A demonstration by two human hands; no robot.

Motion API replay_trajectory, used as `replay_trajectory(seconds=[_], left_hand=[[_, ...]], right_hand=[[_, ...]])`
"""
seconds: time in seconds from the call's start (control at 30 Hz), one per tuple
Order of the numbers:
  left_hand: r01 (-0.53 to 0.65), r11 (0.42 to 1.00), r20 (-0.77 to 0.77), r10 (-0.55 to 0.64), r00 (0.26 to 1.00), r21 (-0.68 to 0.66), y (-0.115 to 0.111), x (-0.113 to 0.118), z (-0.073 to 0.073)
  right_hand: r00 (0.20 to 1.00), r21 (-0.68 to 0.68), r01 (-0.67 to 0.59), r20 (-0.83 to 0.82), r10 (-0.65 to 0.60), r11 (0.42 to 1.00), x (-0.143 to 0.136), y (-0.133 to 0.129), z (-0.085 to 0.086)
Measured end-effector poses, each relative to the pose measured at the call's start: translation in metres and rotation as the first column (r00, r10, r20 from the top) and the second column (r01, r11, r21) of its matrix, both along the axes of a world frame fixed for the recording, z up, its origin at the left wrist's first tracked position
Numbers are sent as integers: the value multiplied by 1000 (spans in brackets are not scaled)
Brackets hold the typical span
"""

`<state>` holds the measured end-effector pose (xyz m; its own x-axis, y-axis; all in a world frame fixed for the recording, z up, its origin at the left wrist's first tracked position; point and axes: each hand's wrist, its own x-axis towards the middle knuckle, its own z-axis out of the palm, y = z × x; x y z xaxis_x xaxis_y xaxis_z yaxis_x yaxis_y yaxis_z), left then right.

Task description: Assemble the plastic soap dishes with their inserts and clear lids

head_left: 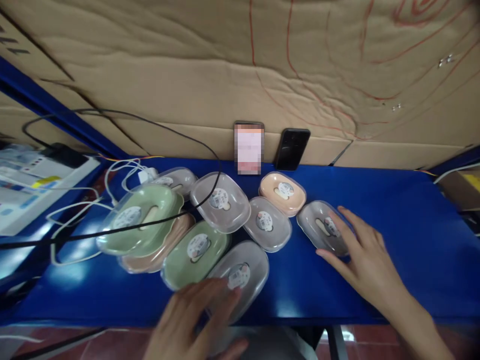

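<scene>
Soap boxes, oval and clear-lidded, lie in a loose cluster on a blue tabletop in the head view. Some are partly hidden: a black cable crosses those on the left, a pinkish box shows only from beneath a green one, and a back grey box is half covered. Print on the round labels is too small to read, and the screen of the left phone is pixelated. White goods at the left edge are cut off and hard to make out.

At least nine boxes can be counted: five grey, two green, one peach and the pinkish one; overlap on the left could hide more. Two phones lean against the cardboard, the second a black phone.

The person's right hand is spread, thumb well apart from the fingers, around the rightmost grey box; firm contact cannot be confirmed. The left hand, blurred and cut off below, overlaps the nearest grey box, thumb apart from its bent fingers; whether it grips cannot be told.
</scene>
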<state>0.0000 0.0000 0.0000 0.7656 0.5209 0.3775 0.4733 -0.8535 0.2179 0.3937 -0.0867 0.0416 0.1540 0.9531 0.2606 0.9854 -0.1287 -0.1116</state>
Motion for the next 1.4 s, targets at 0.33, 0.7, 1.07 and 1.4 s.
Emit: replay_trajectory(seconds=[0.33,0.7,1.07,1.4], left_hand=[[170,984,59,-168,984,-50,-2,53,3],[400,911,-65,-395,916,100,62,86,28],[-62,984,-227,100,969,170,136,78,61],[-206,940,-306,287,908,272,155,107,70]], right_hand=[[997,-39,-44,66,47,998,70,2,-34],[868,11,-483,-128,480,875,-40,80,-6],[912,6,-301,-288,290,953,-32,83,-18],[898,-28,-393,-225,377,919,-18,74,-14]])
